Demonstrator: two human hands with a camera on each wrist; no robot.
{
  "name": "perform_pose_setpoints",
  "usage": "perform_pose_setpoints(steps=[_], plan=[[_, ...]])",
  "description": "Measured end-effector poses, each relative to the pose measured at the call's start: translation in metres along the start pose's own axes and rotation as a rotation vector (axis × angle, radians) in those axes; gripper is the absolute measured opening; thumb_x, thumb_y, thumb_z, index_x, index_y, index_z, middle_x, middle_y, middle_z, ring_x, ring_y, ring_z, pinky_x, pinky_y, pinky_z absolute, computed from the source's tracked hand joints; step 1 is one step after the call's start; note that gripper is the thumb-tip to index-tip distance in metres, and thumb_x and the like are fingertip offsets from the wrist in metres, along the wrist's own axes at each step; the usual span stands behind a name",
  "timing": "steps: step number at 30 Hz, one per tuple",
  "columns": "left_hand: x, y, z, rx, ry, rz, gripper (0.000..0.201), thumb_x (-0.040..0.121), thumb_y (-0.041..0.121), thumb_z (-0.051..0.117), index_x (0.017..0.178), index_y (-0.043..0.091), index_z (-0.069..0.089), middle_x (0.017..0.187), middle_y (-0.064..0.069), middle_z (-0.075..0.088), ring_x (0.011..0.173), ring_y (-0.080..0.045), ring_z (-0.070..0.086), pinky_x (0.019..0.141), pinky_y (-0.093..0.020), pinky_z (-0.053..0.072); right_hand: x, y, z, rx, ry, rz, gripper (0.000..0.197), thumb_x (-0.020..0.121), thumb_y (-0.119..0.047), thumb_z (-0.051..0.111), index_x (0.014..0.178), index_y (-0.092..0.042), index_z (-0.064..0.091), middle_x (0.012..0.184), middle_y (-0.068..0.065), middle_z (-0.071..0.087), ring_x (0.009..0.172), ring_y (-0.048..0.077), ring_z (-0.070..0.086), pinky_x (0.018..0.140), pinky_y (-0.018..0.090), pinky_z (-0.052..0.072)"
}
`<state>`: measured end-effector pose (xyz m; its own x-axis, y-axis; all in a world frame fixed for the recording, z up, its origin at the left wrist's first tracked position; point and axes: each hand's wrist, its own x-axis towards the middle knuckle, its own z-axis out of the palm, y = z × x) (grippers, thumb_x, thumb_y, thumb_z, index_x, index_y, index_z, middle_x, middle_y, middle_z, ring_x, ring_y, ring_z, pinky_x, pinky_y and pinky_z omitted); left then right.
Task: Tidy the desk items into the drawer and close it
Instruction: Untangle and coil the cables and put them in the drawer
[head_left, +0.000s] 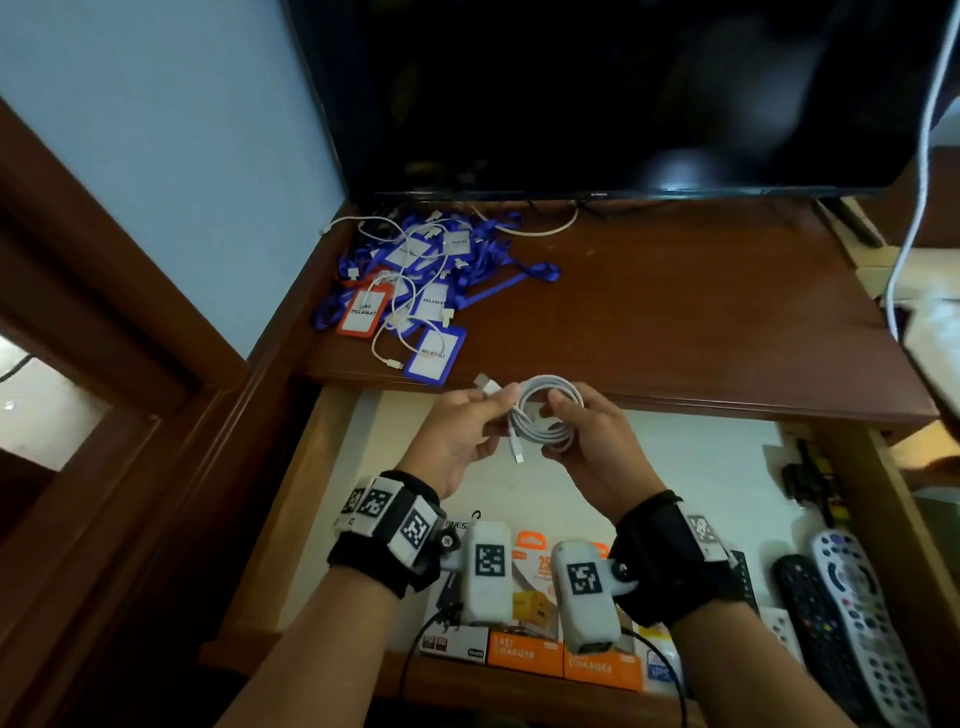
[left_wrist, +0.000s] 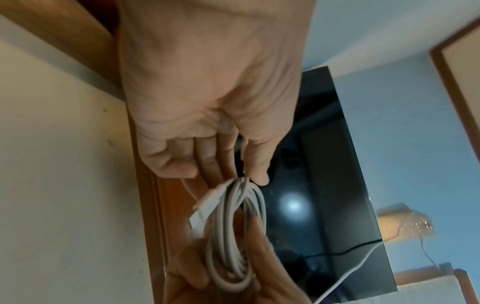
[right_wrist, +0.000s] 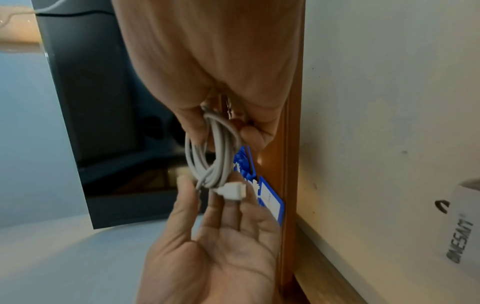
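Between both hands, above open drawer (head_left: 332, 467): coiled white USB cable (head_left: 548, 415). Right hand (head_left: 582, 441) grips loops, keeping coil from springing apart; left hand (head_left: 462, 431) pinches plug end, likely to tuck it. Lanyard badges (head_left: 415, 280) beyond hands on bench (head_left: 675, 312), not yet stowed.

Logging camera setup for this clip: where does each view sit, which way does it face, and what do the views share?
Head: worn on the head, facing forward and down at the open drawer and desk; both forearms, left hand and right hand show.
Left wrist: looks along the left hand's palm toward the dark screen.
Right wrist: looks along the right hand toward the left palm.
Shared: all three show the coiled white cable gripped between both hands.
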<state>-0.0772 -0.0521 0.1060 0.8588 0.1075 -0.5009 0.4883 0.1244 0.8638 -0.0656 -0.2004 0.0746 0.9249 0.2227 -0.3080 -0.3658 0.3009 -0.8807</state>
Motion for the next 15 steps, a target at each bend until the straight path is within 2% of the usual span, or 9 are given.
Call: perform_pose_setpoints(steps=[4,8,11,13,15], plan=[[0.009,0.001,-0.008,0.139,0.052,0.042,0.027,0.08,0.035,0.074,0.091,0.011,0.067,0.082,-0.004,0.067,0.075,-0.015,0.055,0.069,-0.028,0.043,0.002,-0.002,0.003,-0.167,-0.127,0.024,0.016,0.098,-0.017,0.05,0.104,-0.004,0.058,0.079,0.007,0.057,0.063,0.015,0.048,0.055,0.028,0.036],[0.014,-0.005,-0.018,0.231,0.053,0.128,0.021,0.077,0.024,0.078,0.09,0.012,0.067,0.083,0.004,0.066,0.073,-0.012,0.057,0.066,-0.024,0.045,0.01,-0.006,0.007,-0.252,-0.201,0.031,0.025,0.099,-0.022,0.05,0.108,-0.002,0.061,0.082,0.007,0.062,0.065,0.015,0.047,0.057,0.027,0.034],[0.017,-0.01,-0.035,0.24,0.083,0.154,0.026,0.075,0.024,0.08,0.086,0.006,0.065,0.078,0.0,0.066,0.065,-0.009,0.056,0.059,-0.02,0.044,0.018,-0.008,0.013,-0.314,-0.246,0.058,0.024,0.098,-0.023,0.052,0.102,-0.003,0.064,0.082,0.003,0.064,0.069,0.017,0.048,0.059,0.027,0.036],[0.018,-0.014,-0.048,0.264,0.114,0.166,0.031,0.074,0.022,0.081,0.09,0.0,0.066,0.074,-0.002,0.065,0.055,-0.001,0.054,0.051,-0.014,0.042,0.025,-0.007,0.019,-0.372,-0.26,0.088,0.025,0.097,-0.024,0.054,0.102,-0.003,0.065,0.082,0.001,0.064,0.069,0.016,0.051,0.06,0.026,0.038],[0.021,-0.02,-0.067,0.328,0.134,0.165,0.021,0.074,0.02,0.08,0.087,0.007,0.069,0.071,0.0,0.065,0.051,0.004,0.053,0.049,-0.011,0.041,0.035,-0.003,0.027,-0.419,-0.255,0.125,0.024,0.096,-0.025,0.055,0.102,-0.005,0.067,0.082,0.001,0.064,0.068,0.014,0.052,0.061,0.026,0.039]])
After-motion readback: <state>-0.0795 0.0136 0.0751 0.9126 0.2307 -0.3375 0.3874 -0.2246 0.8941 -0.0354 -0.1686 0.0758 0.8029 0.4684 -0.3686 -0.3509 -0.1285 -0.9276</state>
